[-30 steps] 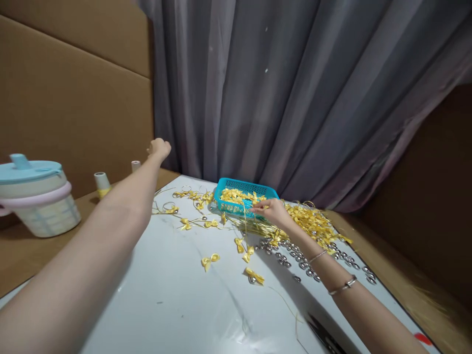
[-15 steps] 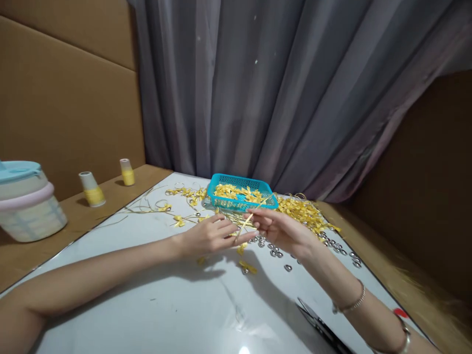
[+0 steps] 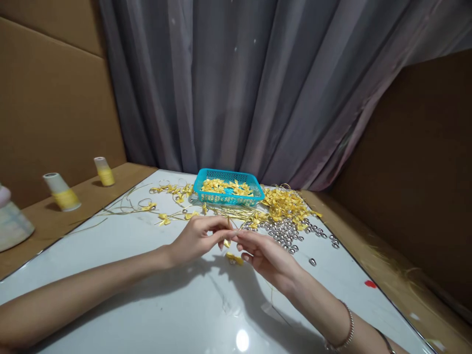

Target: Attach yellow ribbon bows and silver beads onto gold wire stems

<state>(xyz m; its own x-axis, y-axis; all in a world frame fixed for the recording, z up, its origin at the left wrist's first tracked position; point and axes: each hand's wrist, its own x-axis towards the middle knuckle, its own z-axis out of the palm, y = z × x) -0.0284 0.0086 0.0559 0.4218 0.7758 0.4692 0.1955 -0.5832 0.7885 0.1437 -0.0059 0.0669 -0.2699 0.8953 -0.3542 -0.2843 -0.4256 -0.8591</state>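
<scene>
Here, left hand and right hand pinch golden strip; one basket, two spools beyond.

- Light from above; round glare spot on white tabletop, lower centre.
- Soft shadows below left hand and right hand.
- Right panel dim.
- Wide-angle stretch at edges; container, far left, blurred.
</scene>
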